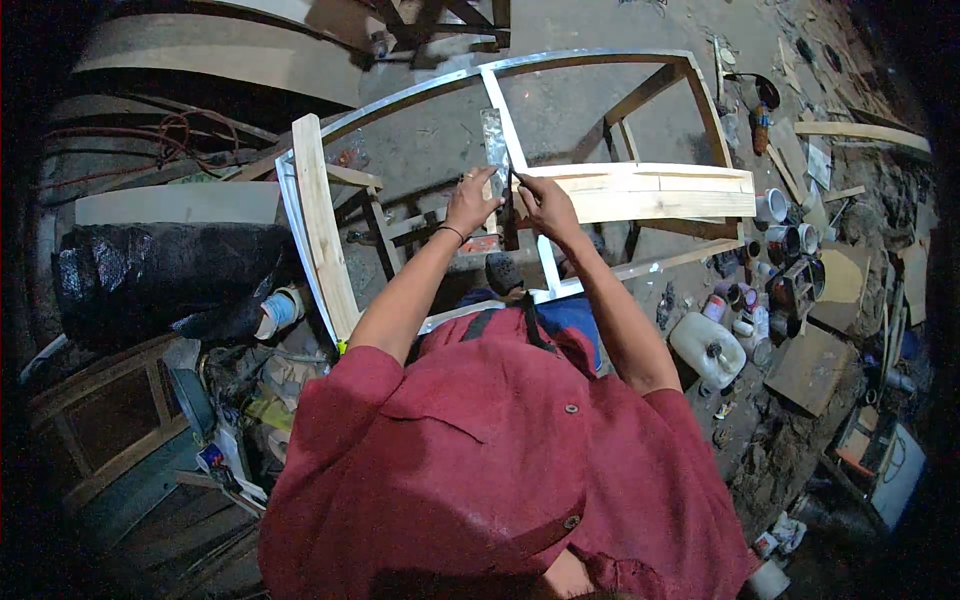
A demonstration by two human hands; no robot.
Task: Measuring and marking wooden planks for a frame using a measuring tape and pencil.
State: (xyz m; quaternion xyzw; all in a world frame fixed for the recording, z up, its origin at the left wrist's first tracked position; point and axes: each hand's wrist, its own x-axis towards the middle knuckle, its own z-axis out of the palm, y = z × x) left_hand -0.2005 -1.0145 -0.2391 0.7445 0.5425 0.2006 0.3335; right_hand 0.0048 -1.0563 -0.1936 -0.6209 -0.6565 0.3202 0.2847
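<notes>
Left hand [470,200] grips metal strip [494,140]; right hand [545,205] pinches dark tool [510,205]; tins [785,240] nearby, contents unclear.

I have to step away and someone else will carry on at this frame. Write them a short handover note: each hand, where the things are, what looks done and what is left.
Left hand: fingers closed on a flat metal piece held along the middle bar of the metal frame.
Right hand: gripping a thin dark tool; what kind is too small to tell.
Things: frame lies flat over wooden supports; one wooden plank across its left end, another plank across its right side beside the right hand. Paint cans and a white jug on the floor to the right.
Done: frame outline and middle bar look assembled.
Left: cannot be judged from this view.
</notes>
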